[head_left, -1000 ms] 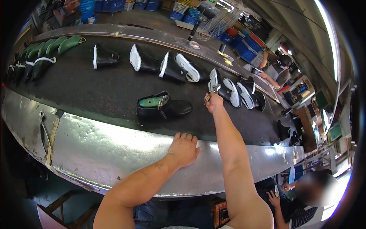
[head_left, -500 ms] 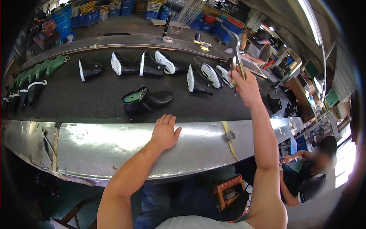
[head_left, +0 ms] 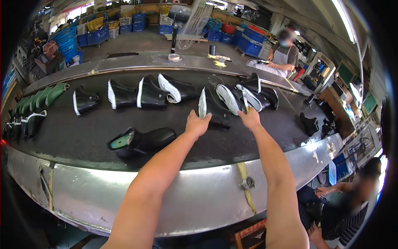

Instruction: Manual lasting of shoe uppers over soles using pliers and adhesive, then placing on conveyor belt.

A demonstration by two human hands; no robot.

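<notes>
1. Blue crates [head_left: 139,23] stand beyond a long dark tabletop [head_left: 81,135] with a metal front edge [head_left: 91,186].
2. Left grip [head_left: 198,123]: thumb spread from the fingers, at the near end of a white-soled black boot [head_left: 216,111] on the tabletop; whether it has firm hold, I cannot tell.
3. Right grip [head_left: 249,118]: closed around a metal tool [head_left: 245,99], just beside another white-soled boot [head_left: 227,98].
4. Nearer the front edge lies a green-lined black boot [head_left: 154,140].
</notes>
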